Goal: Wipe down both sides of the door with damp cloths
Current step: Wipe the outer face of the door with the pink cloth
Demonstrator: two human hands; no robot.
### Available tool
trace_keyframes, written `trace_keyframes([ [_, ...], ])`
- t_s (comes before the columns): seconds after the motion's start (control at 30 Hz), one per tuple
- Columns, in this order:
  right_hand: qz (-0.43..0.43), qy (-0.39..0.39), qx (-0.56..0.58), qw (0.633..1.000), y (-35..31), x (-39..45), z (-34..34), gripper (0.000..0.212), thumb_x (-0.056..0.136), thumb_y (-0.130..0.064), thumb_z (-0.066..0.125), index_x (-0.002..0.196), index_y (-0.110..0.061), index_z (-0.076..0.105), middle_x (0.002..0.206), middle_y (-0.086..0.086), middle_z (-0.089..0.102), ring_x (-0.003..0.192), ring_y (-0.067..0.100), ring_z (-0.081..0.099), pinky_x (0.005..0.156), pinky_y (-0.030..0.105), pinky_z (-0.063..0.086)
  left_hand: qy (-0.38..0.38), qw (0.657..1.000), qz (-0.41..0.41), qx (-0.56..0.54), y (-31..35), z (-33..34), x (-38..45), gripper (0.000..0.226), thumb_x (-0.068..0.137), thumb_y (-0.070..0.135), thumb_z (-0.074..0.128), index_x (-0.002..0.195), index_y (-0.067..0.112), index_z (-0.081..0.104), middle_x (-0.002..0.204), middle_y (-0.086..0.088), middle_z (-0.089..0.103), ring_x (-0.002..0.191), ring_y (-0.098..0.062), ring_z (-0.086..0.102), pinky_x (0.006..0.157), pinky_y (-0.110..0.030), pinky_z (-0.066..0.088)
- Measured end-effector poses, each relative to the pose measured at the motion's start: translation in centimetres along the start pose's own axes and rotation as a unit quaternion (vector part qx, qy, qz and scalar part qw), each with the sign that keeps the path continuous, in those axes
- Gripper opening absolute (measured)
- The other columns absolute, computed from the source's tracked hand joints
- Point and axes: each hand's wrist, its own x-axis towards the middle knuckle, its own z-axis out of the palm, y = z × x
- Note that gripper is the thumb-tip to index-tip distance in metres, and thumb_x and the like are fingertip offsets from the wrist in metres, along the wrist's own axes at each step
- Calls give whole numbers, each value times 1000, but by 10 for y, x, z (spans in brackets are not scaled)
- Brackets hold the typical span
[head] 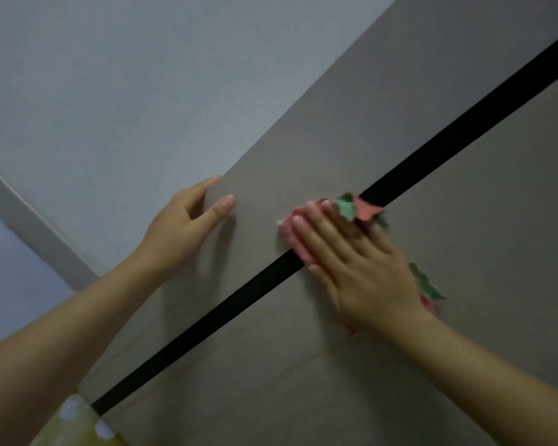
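Observation:
The grey-brown door (416,156) fills the right of the head view, tilted, with a black strip (464,123) running diagonally across it. My right hand (355,262) lies flat with straight fingers on a pink and green cloth (351,209), pressing it against the door where the black strip passes. My left hand (187,226) holds the door's left edge: the fingers wrap behind the edge and the thumb lies on the front face. Much of the cloth is hidden under my right hand.
A pale grey wall (126,75) lies beyond the door's edge at the upper left, with a lighter frame band (36,233) at the left. Something yellow and white (78,423) shows at the bottom left corner.

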Motion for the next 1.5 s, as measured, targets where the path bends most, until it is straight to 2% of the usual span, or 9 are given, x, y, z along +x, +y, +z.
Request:
trace_keyframes([
  [0.17, 252, 67, 27, 965, 31, 10, -6, 58, 99, -36, 24, 150, -9, 17, 157, 13, 15, 144, 21, 4, 117, 37, -3, 96, 981, 49, 159, 28, 32, -4, 91, 78, 70, 55, 151, 31, 18, 144, -4, 28, 134, -16, 25, 111, -34, 14],
  [0.33, 50, 24, 11, 998, -14, -38, 8, 54, 97, -34, 39, 146, -15, 31, 153, 5, 23, 141, 24, 21, 114, 41, 17, 121, 932, 188, 286, 49, 59, -12, 75, 84, 56, 50, 149, 28, 28, 154, -7, 21, 139, -19, 17, 112, -46, 11],
  [0.4, 52, 37, 11, 998, 10, -59, 3, 51, 97, -33, 36, 145, -15, 34, 151, 5, 28, 140, 25, 25, 112, 41, 21, 111, 914, 227, 318, 51, 68, -17, 66, 88, 52, 48, 147, 25, 34, 155, -8, 22, 141, -24, 18, 112, -48, 8],
  [0.6, 330, 120, 21, 936, 62, -53, 0, 55, 100, -33, 27, 149, -11, 19, 156, 10, 19, 143, 27, 13, 117, 41, 3, 79, 910, 234, 333, 58, 97, -27, 62, 91, 52, 35, 148, 27, 30, 157, -9, 20, 145, -31, 13, 114, -49, 5],
  [0.8, 84, 44, 24, 995, 4, -122, 12, 50, 97, -32, 35, 145, -17, 32, 150, 4, 28, 140, 23, 25, 110, 40, 28, 71, 908, 204, 358, 65, 116, -37, 72, 95, 51, 43, 153, 22, 12, 160, -12, -2, 147, -30, -4, 116, -51, -4],
  [1.03, 337, 131, 17, 932, 34, -111, 17, 54, 95, -33, 36, 143, -9, 36, 148, 12, 37, 139, 26, 25, 116, 39, 6, 53, 886, 261, 380, 71, 147, -46, 73, 94, 49, 42, 153, 19, 14, 160, -14, 2, 147, -33, -1, 115, -53, 0],
  [1.23, 140, 45, 35, 989, 6, -159, 17, 50, 96, -32, 30, 143, -15, 34, 149, 5, 34, 140, 20, 24, 109, 37, 26, 65, 892, 249, 372, 77, 160, -50, 81, 91, 55, 37, 153, 11, 9, 158, -22, -1, 145, -39, -4, 114, -55, -3],
  [1.43, 418, 131, 12, 899, 64, -155, 13, 53, 97, -30, 33, 144, -6, 33, 149, 17, 33, 140, 29, 23, 116, 40, 8, 57, 899, 247, 358, 81, 171, -57, 83, 92, 57, 33, 153, 11, 0, 159, -17, -7, 146, -30, -10, 114, -50, -8],
  [1.5, 432, 138, 31, 891, 37, -150, 19, 54, 96, -31, 33, 145, -7, 30, 150, 16, 32, 140, 30, 22, 117, 42, 7, 51, 899, 258, 349, 80, 176, -61, 78, 93, 52, 36, 154, 15, 4, 160, -15, -5, 146, -29, -7, 114, -49, -6],
])
